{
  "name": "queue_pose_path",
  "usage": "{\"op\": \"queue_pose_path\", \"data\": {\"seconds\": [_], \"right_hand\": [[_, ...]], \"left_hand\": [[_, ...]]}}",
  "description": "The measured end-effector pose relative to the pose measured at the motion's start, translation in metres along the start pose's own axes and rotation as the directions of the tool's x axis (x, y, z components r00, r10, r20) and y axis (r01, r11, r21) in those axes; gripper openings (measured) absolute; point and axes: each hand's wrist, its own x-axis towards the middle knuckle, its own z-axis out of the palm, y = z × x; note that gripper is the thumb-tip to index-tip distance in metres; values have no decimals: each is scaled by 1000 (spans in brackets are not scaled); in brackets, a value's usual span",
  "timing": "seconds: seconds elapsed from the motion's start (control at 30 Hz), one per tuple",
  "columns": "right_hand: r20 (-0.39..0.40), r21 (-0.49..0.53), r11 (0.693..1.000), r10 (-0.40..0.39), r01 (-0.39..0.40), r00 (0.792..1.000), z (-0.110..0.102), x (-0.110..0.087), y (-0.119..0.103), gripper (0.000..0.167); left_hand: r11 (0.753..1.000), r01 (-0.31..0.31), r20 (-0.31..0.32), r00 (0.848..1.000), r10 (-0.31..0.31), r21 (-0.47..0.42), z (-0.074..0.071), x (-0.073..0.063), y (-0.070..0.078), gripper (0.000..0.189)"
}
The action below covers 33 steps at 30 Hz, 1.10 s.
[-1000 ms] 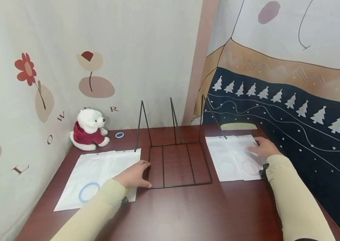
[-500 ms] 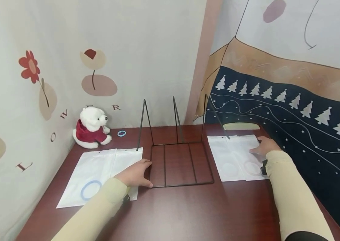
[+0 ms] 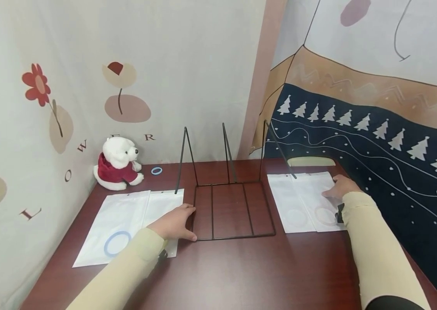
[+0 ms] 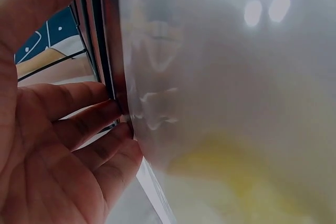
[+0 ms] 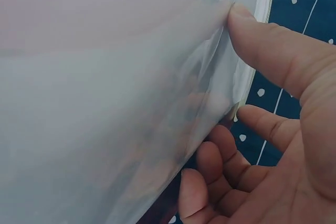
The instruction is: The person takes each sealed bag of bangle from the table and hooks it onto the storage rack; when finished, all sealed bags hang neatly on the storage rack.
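A black wire rack [image 3: 212, 215] stands mid-table with upright bent-wire dividers. My left hand [image 3: 173, 223] rests at its left side, thumb and fingers spread against the frame bar; in the left wrist view its fingertips [image 4: 107, 92] meet a frosted plastic edge and dark bars. Beneath that hand lie white frosted plastic bags [image 3: 102, 224], one bearing a blue ring [image 3: 118, 233]. On the right, my right hand [image 3: 342, 188] holds the outer edge of another frosted plastic bag [image 3: 319, 189], thumb [image 5: 252, 30] on top and fingers curled along the edge. A pale pink ring shows through this bag.
A white plush bear [image 3: 118, 155] in red clothing sits at the table's back left, beside a small blue ring [image 3: 156, 171]. A pale yellow-green flat piece [image 3: 311, 161] lies at the back right edge. Patterned curtains [image 3: 203, 64] border the brown table [image 3: 233, 275].
The head view has shifted slightly, moving everything a little right in the picture. Both hands keep their places at the rack and the right bag.
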Motion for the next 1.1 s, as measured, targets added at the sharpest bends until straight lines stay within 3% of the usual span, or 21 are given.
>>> {"op": "queue_pose_path", "data": {"seconds": [0.63,1.1], "right_hand": [[21,68,998,-5,4,1000,2,1,4,120],[-118,173,979,-91,111,989,-10,-7,7,78]], "left_hand": [[1000,2,7,1000,-2,26,1,-1,1,97],[999,3,11,1000,-4,34,1,-1,2,97]]}}
